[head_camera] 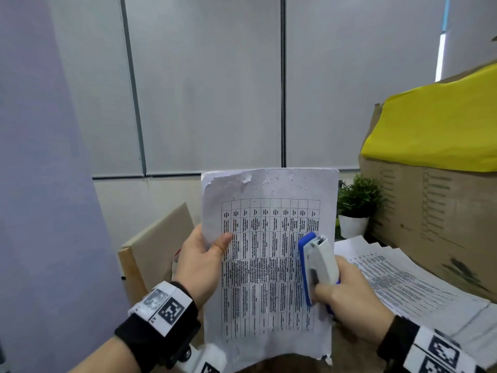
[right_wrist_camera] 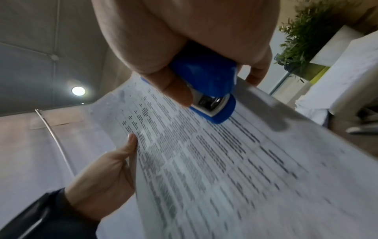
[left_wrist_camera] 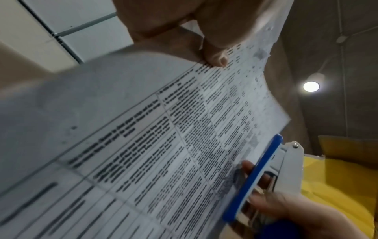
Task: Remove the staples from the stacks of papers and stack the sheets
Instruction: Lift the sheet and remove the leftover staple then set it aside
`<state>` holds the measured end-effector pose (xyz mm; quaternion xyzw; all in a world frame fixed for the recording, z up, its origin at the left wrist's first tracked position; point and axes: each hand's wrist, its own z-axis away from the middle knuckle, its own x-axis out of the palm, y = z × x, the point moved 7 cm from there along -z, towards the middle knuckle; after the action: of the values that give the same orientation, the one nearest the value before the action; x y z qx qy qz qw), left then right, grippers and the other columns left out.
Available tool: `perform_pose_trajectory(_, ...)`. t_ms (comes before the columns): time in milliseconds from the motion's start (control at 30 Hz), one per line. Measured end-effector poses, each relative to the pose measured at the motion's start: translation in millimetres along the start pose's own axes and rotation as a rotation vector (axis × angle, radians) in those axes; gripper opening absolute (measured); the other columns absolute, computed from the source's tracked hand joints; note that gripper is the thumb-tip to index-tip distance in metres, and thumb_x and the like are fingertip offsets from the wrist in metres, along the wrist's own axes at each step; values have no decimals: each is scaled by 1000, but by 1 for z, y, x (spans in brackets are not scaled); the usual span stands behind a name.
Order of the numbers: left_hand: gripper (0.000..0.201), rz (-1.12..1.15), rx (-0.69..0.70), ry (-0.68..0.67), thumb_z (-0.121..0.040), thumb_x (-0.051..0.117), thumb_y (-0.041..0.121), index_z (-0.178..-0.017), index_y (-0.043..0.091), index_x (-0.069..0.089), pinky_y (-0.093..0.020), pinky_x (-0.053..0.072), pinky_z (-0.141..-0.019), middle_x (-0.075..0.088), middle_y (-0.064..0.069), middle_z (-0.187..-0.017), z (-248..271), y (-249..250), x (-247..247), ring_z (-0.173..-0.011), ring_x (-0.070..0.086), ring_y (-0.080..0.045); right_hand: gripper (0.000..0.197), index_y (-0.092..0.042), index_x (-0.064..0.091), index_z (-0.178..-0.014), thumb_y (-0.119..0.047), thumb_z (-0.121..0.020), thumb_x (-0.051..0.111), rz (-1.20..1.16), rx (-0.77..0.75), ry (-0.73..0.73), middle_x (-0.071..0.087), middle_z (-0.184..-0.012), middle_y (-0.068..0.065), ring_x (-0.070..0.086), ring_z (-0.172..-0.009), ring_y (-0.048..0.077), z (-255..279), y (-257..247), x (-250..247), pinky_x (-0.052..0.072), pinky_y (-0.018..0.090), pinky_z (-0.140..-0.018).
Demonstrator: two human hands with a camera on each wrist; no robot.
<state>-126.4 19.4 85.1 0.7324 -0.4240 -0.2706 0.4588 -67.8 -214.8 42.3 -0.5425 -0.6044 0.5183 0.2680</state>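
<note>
I hold a printed sheet [head_camera: 269, 254] with a table on it upright in front of me; its top margin is torn and pocked with staple holes. My left hand [head_camera: 204, 254] pinches its left edge, thumb [left_wrist_camera: 216, 56] on the front. My right hand [head_camera: 347, 297] grips a blue and white stapler [head_camera: 317, 267] at the sheet's right edge. That stapler [right_wrist_camera: 212, 95] lies against the printed face, and the right-hand fingers [left_wrist_camera: 263, 203] wrap round it. The sheet [right_wrist_camera: 214, 161] fills both wrist views [left_wrist_camera: 143, 145].
A fanned pile of printed sheets [head_camera: 408, 286] lies on the table to my right. Behind it stand a small potted plant [head_camera: 357, 203] and a cardboard box [head_camera: 435, 211] with yellow material [head_camera: 441, 122] in it. A tan board [head_camera: 161, 238] leans at left.
</note>
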Motion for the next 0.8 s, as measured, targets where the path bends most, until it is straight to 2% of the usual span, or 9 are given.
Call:
perform_pose_trajectory(67, 22, 18, -13, 3, -96, 58, 12, -116, 19, 62, -42, 53, -96, 75, 5, -104, -3, 0, -1, -101, 70, -14, 27, -15, 59, -93, 4, -76, 67, -62, -69, 146, 57, -103, 31, 61, -79, 24, -14, -15, -19, 50, 30, -60)
perform_pose_trajectory(133, 18, 42, -42, 11, -96, 58, 11, -111, 18, 63, -48, 52, -97, 76, 2, -101, -5, -1, -2, -99, 71, -20, 24, -17, 57, -103, -23, -84, 72, -90, -218, 328, 58, -110, 25, 59, -74, 15, -28, -45, -42, 48, 24, -61)
perform_pose_trajectory(200, 16, 62, -65, 9, -95, 59, 11, -108, 19, 64, -53, 51, -97, 76, -1, -100, -6, -3, 0, -99, 70, -25, 48, -15, 53, -112, -47, -77, 64, -97, -391, 452, 63, -102, 13, 60, -73, 8, -35, -88, -58, 49, 23, -67)
perform_pose_trajectory(267, 16, 67, -68, -8, -95, 58, 11, -107, 21, 65, -55, 50, -98, 77, 0, -99, -6, -3, 4, -100, 70, -26, 50, -13, 47, -113, -46, -77, 58, -140, -562, 508, 64, -89, -1, 61, -71, -2, -35, -133, -62, 49, 18, -70)
perform_pose_trajectory(367, 20, 67, -58, -79, -96, 56, 10, -110, 22, 65, -50, 50, -98, 77, 3, -102, 0, 2, 15, -102, 70, -22, 43, -13, 43, -109, -43, -81, 56, -103, -745, 503, 58, -81, -7, 57, -66, -7, -38, -171, -50, 45, 8, -65)
perform_pose_trajectory(433, 23, 61, -26, -112, -96, 55, 6, -109, 23, 65, -40, 51, -97, 76, 7, -103, 5, 8, 22, -102, 70, -14, 41, -17, 45, -107, -48, -82, 57, -19, -749, 475, 58, -81, -6, 56, -66, -4, -44, -178, -36, 44, 7, -64)
perform_pose_trajectory(500, 24, 59, -4, -126, -96, 54, 4, -106, 23, 65, -35, 51, -94, 76, 9, -102, 9, 13, 26, -101, 70, -11, 40, -21, 49, -104, -55, -85, 58, 126, -725, 454, 61, -79, -9, 58, -66, 0, -48, -177, -23, 46, 12, -62)
perform_pose_trajectory(600, 21, 57, 14, -119, -95, 56, 4, -105, 21, 66, -38, 52, -92, 77, 6, -99, 12, 17, 26, -98, 71, -15, 45, -20, 56, -98, -63, -83, 49, 357, -765, 477, 58, -68, -11, 59, -62, 10, -44, -177, -10, 47, 26, -56)
perform_pose_trajectory(800, 24, 35, 64, -150, -94, 56, 5, -112, 18, 65, -37, 53, -92, 76, 6, -102, 22, 28, 26, -99, 71, -12, 51, -18, 60, -84, -66, -80, 44, 414, -745, 533, 57, -63, -5, 57, -61, 23, -48, -178, -9, 46, 32, -56)
